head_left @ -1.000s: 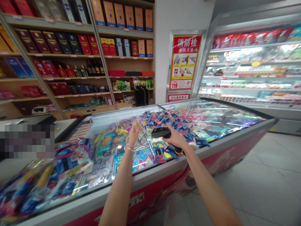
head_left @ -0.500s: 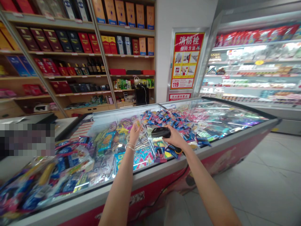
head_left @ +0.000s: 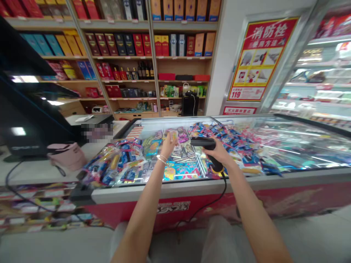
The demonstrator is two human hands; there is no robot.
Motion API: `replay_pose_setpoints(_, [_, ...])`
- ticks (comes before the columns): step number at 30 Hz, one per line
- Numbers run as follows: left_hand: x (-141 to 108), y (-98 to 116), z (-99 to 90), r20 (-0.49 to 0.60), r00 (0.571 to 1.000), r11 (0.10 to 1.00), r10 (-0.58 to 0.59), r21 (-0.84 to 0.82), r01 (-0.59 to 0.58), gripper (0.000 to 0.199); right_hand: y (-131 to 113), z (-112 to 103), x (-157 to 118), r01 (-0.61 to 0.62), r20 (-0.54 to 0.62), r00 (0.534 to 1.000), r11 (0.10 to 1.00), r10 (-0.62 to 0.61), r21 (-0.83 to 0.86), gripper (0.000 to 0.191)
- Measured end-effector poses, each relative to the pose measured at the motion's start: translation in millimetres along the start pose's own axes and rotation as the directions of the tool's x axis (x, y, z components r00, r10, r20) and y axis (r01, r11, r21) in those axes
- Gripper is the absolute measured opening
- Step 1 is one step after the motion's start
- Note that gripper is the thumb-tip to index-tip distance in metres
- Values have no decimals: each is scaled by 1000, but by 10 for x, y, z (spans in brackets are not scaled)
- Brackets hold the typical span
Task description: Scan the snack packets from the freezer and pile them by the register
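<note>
My right hand is wrapped round the handle of a black barcode scanner, whose head points left toward my other hand. A cable runs down from its yellow-trimmed base. My left hand, with a white bracelet at the wrist, pinches a small packet in yellow and pale wrapping; its print is too blurred to read. Both hands are above a chest freezer with a glass top. Heaps of blue and red wrapped snacks lie around them, and flat blue packs show beneath.
To the left a counter holds a dark monitor and a pink bag. Shelves of boxed bottles line the back wall. A red fire-hydrant sign hangs beside them. The scanner cable hangs across the freezer front.
My view has swung left, bringing in the monitor and pink bag. The scanner has tilted so its handle now points downward. The packet and the scanner are still in my hands.
</note>
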State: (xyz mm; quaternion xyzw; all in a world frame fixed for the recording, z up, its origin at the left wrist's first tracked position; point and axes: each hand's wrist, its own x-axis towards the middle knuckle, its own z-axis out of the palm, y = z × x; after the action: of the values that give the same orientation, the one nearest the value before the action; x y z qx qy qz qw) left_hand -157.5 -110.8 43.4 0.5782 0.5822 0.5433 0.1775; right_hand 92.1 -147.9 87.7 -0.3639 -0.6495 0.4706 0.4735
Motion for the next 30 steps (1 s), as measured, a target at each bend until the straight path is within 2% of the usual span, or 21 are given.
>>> replay_pose_setpoints(4, [-208,-176,-937,-125,992,961,-1,275,36,44,-18,568,83,3,121,993,997,-12,74,43])
replay_pose_setpoints(7, [-329,-291,-1546,-242,969,904,49,422,59,43,-3,1002,144,-56,208,978,990,28,128,39])
replay_pose_setpoints(9, [-359,-347,-1859,-316,945,862,84,499,90,42,16,1268,184,-106,260,963,983,66,146,35])
replay_pose_setpoints(12, [-342,-421,-2163,-366,926,810,90,568,145,46,59,1609,232,-180,336,934,972,121,149,33])
replay_pose_setpoints(16, [-313,-565,-2311,-357,931,792,82,590,156,54,124,1944,265,-242,410,899,956,156,167,37])
replay_pose_setpoints(20, [-394,-718,-2280,-388,918,731,80,649,211,56,233,2165,347,-327,463,864,920,199,215,37])
replay_pose_setpoints(25, [-584,-747,-2145,-452,877,537,161,786,306,61,565,2330,546,-518,516,784,822,345,236,32])
replay_pose_setpoints(27, [-626,-736,-2107,-439,888,515,135,797,315,55,703,2362,602,-560,506,770,792,389,244,30])
replay_pose_setpoints(30, [-626,-744,-2082,-411,910,533,54,783,322,49,817,2373,631,-599,524,748,754,407,270,29])
